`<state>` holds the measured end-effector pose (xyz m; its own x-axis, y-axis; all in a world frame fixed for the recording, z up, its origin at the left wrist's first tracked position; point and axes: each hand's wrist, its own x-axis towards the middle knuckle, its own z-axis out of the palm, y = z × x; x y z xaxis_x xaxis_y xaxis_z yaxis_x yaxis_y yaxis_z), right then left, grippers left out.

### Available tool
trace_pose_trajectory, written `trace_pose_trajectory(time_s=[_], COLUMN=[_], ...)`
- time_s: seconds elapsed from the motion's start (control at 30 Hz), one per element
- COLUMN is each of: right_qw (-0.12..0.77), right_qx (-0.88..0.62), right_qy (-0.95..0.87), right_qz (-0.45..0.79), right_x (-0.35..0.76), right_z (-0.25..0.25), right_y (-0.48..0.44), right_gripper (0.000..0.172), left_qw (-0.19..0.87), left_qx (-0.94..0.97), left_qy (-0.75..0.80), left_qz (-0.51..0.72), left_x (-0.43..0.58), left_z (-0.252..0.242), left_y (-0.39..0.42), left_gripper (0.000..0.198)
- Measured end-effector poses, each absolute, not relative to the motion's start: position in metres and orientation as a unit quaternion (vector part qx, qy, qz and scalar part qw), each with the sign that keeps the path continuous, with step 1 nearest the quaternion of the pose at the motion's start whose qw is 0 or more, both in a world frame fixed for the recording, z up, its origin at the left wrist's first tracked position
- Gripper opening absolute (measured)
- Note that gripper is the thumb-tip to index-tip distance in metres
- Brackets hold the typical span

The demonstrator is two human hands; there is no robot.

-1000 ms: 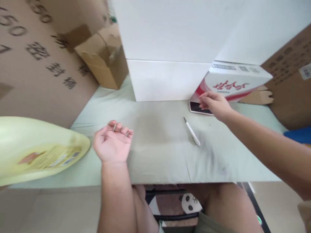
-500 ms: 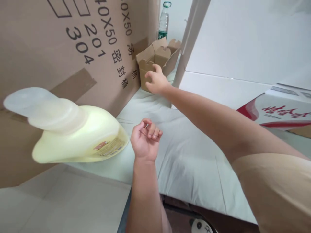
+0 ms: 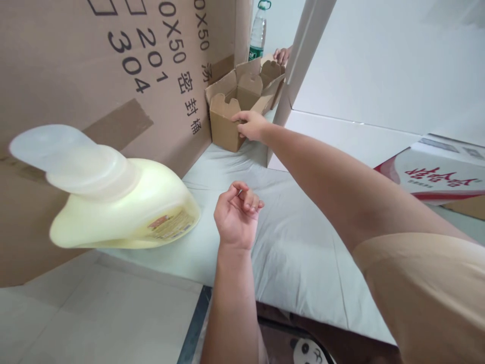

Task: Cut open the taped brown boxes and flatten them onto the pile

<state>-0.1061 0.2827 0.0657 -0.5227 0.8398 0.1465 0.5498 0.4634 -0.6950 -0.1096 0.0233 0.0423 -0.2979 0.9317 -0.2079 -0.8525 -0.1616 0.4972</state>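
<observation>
My right hand (image 3: pixel 252 125) is at the near right corner of a small open cardboard box (image 3: pixel 223 129), thumb and index finger closed on its edge. The box's flaps stand up, and dividers show inside. My left hand (image 3: pixel 238 215) is palm up above the pale green sheet (image 3: pixel 295 242), its fingers loosely bent with nothing in them. To its left stands a large bottle of pale yellow liquid (image 3: pixel 125 212) with a translucent cap, its label facing right.
A large printed carton (image 3: pixel 162 101) stands at the left. Behind the small box are a clear bottle with a green label (image 3: pixel 258 33) and another hand (image 3: pixel 282 54). White panels (image 3: pixel 379 60) and a red-and-white box (image 3: pixel 435 172) are on the right.
My right hand has come down onto the small box's edge, and the box has shifted slightly left. Another hand has appeared behind it. The view has shifted a little.
</observation>
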Motion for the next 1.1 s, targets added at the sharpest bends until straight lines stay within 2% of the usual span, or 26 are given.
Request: trace_pose_trajectory(time_s=[0.07, 0.13, 0.27, 0.3, 0.37, 0.47, 0.57, 0.67, 0.77, 0.83, 0.87, 0.9, 0.97, 1.03, 1.1], right_qw=[0.227, 0.254, 0.344, 0.363, 0.391, 0.5, 0.575, 0.598, 0.625, 0.624, 0.612, 0.595, 0.575, 0.573, 0.568], right_qx=[-0.421, -0.414, -0.438, -0.444, -0.469, -0.451, -0.419, -0.434, -0.453, -0.457, -0.455, -0.455, -0.452, -0.436, -0.408], right_qy=[-0.814, -0.808, -0.748, -0.739, -0.72, -0.683, -0.656, -0.641, -0.61, -0.586, -0.58, -0.577, -0.58, -0.602, -0.633], right_qz=[0.329, 0.333, 0.361, 0.353, 0.33, 0.284, 0.251, 0.207, 0.179, 0.241, 0.285, 0.325, 0.358, 0.344, 0.333], right_x=[-0.106, -0.093, -0.021, 0.005, 0.061, 0.14, 0.195, 0.224, 0.234, 0.237, 0.239, 0.24, 0.244, 0.247, 0.25], right_z=[0.068, 0.07, 0.064, 0.061, 0.055, 0.043, 0.025, 0.002, -0.019, -0.028, -0.03, -0.032, -0.032, -0.031, -0.029], right_y=[0.261, 0.232, 0.165, 0.148, 0.113, 0.065, 0.031, 0.017, 0.015, 0.015, 0.014, 0.013, 0.01, 0.006, 0.004], right_gripper=[0.043, 0.031, 0.006, 0.005, 0.013, 0.018, 0.014, 0.015, 0.045, 0.066, 0.069, 0.066, 0.049, 0.031, 0.025], left_qw=[0.549, 0.456, 0.138, 0.075, 0.019, 0.08, 0.255, 0.401, 0.399, 0.378, 0.374, 0.369, 0.345, 0.325, 0.318], left_qx=[0.086, 0.107, 0.191, 0.21, 0.234, 0.252, 0.264, 0.302, 0.359, 0.381, 0.393, 0.405, 0.423, 0.432, 0.43], left_qy=[0.299, 0.356, 0.471, 0.473, 0.471, 0.511, 0.478, 0.418, 0.41, 0.408, 0.409, 0.413, 0.425, 0.444, 0.47], left_qz=[0.776, 0.809, 0.85, 0.852, 0.85, 0.818, 0.798, 0.757, 0.737, 0.739, 0.734, 0.728, 0.722, 0.715, 0.702], left_x=[-0.11, -0.108, -0.099, -0.097, -0.093, -0.088, -0.076, -0.053, -0.03, -0.02, -0.017, -0.014, -0.011, -0.009, -0.008], left_z=[0.041, 0.04, 0.041, 0.04, 0.037, 0.026, 0.019, 0.021, 0.026, 0.025, 0.023, 0.021, 0.015, 0.009, 0.003], left_y=[0.023, 0.022, 0.018, 0.017, 0.018, 0.024, 0.033, 0.036, 0.038, 0.041, 0.043, 0.045, 0.047, 0.048, 0.048], left_gripper=[0.015, 0.014, 0.015, 0.015, 0.013, 0.013, 0.026, 0.042, 0.047, 0.046, 0.044, 0.044, 0.043, 0.041, 0.039])
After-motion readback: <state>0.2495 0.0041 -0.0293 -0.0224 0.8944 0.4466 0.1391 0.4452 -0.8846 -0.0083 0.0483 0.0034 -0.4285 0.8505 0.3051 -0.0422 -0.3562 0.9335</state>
